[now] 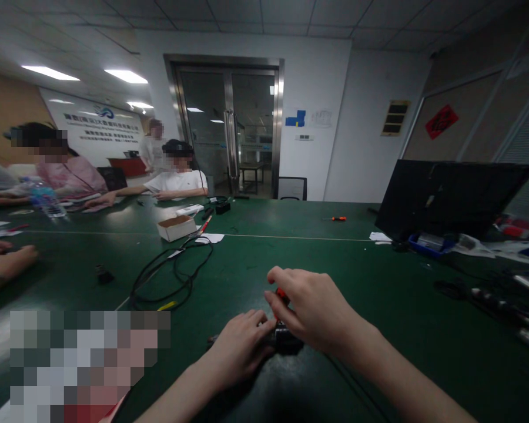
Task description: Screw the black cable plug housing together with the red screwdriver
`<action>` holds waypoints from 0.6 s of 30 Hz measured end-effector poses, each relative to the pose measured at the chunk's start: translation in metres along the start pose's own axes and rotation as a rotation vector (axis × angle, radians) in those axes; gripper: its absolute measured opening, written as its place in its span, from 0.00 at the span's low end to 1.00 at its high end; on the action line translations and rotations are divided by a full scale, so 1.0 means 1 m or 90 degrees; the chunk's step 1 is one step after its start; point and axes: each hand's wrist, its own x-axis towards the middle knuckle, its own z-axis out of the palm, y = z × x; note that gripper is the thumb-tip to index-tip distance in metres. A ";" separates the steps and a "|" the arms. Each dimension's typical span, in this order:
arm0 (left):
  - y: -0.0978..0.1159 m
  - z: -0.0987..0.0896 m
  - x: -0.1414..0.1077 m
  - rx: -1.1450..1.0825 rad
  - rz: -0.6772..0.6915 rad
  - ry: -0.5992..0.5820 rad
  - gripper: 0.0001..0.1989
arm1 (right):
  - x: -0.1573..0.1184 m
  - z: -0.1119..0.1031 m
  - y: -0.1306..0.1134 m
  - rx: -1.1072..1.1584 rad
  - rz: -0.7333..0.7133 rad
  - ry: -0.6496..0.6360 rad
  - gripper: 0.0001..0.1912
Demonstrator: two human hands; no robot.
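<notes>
Near the front of the green table, my right hand (pixel 311 302) is closed around a small red-and-black tool handle (pixel 282 295), held roughly upright. Just below it lies a black object (pixel 288 339) on the tabletop. My left hand (pixel 244 343) rests against the left side of that black object, its fingers bent over it and touching it close to the tool's lower end. Part of the black object shows left of my left hand. The tool's tip is hidden.
A coiled black cable (pixel 189 282), a small open box (pixel 176 228) and a black plug (pixel 103 274) lie on the left. Further back is an orange screwdriver (pixel 338 218). A monitor (pixel 449 197) and a blue tray (pixel 429 245) stand right. Other people sit at left.
</notes>
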 end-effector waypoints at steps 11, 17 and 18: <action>0.001 -0.003 0.000 0.022 0.004 -0.001 0.13 | 0.002 0.003 0.007 0.000 0.007 -0.013 0.10; 0.001 -0.002 0.001 0.018 -0.003 0.000 0.13 | 0.000 -0.001 0.008 0.059 -0.061 -0.018 0.11; 0.001 -0.002 0.001 0.019 -0.003 -0.002 0.13 | -0.001 -0.002 0.008 0.078 -0.067 -0.022 0.12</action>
